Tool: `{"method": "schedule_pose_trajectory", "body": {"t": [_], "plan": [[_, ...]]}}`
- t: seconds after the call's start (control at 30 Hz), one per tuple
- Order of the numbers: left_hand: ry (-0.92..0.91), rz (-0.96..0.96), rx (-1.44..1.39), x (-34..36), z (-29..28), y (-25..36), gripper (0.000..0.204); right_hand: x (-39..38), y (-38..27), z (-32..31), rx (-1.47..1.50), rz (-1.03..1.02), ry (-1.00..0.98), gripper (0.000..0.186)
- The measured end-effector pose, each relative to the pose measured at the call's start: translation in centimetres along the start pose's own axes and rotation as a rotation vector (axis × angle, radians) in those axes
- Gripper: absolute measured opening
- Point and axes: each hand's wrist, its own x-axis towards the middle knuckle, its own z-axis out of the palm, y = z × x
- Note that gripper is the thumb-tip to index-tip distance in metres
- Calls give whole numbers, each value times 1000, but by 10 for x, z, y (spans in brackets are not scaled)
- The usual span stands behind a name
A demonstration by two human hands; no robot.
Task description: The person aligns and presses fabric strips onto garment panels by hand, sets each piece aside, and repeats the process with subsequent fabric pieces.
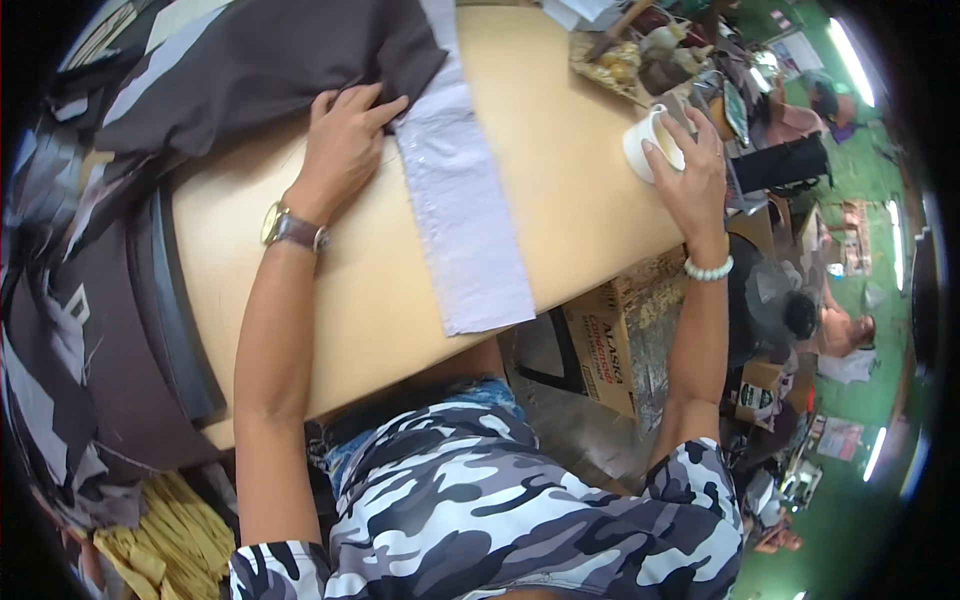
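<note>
My left hand rests palm down at the near edge of a dark brown cloth, its fingers spread and touching the fabric. Beside that hand, a pale lilac strip of cloth runs down the table to its near edge, partly under the dark cloth at the far end. On the right side of the table, my right hand grips a white cup from its right side, thumb and fingers around the rim. The cup's inside is only partly visible, and I cannot tell what it holds.
Assorted small items crowd the table's far right corner. More dark fabric hangs at the left edge, above yellow cloth. Below the table on the right stands a cardboard box. Other people sit farther right.
</note>
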Motion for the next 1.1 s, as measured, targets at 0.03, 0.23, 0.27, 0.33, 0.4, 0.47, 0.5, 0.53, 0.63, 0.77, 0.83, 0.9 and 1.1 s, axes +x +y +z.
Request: {"method": "schedule_pose_trajectory", "body": {"t": [0.03,0.23,0.27,0.33,0.4,0.47,0.5,0.53,0.63,0.77,0.83,0.9,1.1], "plan": [[-19,-10,-12,1,0,1,41,1,19,0,-23,10,10,42],[-59,-41,-29,0,-4,6,43,12,47,15,-260,270,-572,73],[-65,-47,-26,-1,-4,6,43,13,49,18,-259,271,-570,73],[-67,-49,-27,1,-4,5,42,13,62,22,-232,265,-582,65],[-67,-48,-20,0,-3,4,43,5,70,12,-175,230,-339,59],[-49,-48,-19,-1,-4,3,43,-4,68,6,-98,156,-22,30],[-32,-38,-16,0,-3,3,43,-11,65,1,-94,158,-28,30],[-39,-48,-12,-1,-2,1,43,-15,61,-2,-208,129,-121,24],[-10,-26,-9,-1,1,-3,42,-19,37,-15,-288,79,-234,23],[29,7,-3,5,4,1,40,-10,3,-6,-37,-170,-252,28],[28,-4,-28,2,7,-1,41,1,-57,10,521,-177,-248,33],[28,-6,-8,0,4,2,41,10,-103,25,868,-248,-364,36],[20,-10,-26,0,2,4,41,28,-151,85,1060,-260,-406,34]]}}
